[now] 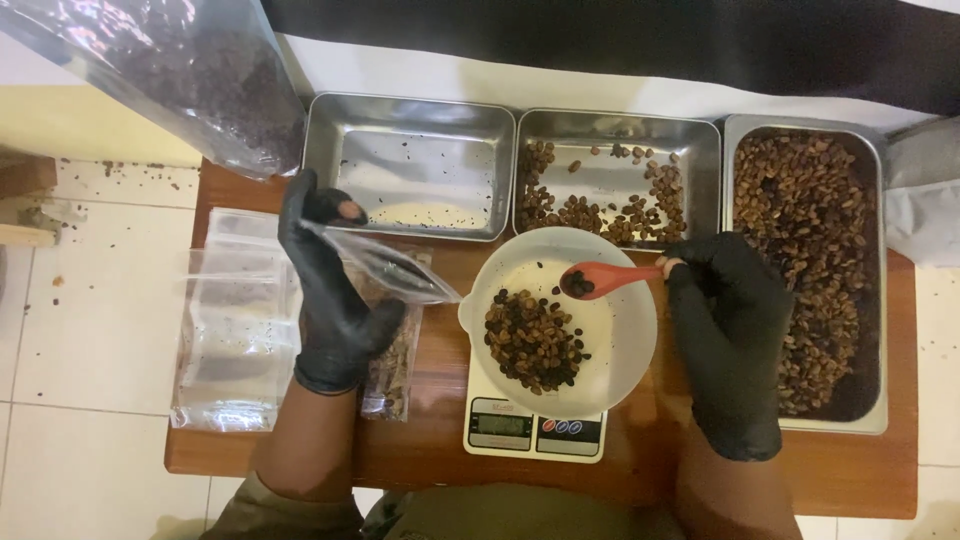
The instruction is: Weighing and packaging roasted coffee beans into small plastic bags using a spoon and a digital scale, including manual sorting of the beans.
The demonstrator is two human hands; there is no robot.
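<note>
- Large clear plastic bag (190, 75), upper left of frame, hangs in over the table edge with dark contents inside; soft and floppy, looks fairly full, so probably heavy for its thin film.
- Stack of empty clear pouches (235, 320), left of frame on the wooden table (850, 470); thin, slick film, likely to slide apart if grabbed from the top.
- Left hand (335, 300), black glove, left of centre, closed on a small clear pouch (385, 268), pinched near its edge with the mouth pointing toward the bowl. Pouch is light and limp and folds under load; best held at the rim with the mouth kept open.
- Under that hand, a filled pouch of beans (390, 375) lies flat on the table.
- Steel tray (410, 165), upper centre-left, nearly bare, a few crumbs; rigid, take by the rim.
- White bowl (625, 365) sits on a small digital kitchen scale (535, 430), centre of frame; pile of roasted coffee beans (535, 345) in its left half. Beans are small, hard, dry, and roll easily.
- Red plastic spoon (605, 278) over the bowl, a few beans in its scoop; light, stiff.
- Second steel tray (615, 175), upper centre, scattered beans.
- Right hand (730, 335), black glove, right of centre, gripping the spoon handle's end.
- Third steel tray (805, 265), right of frame, full of beans; heavy, needs two hands at the rim.
</note>
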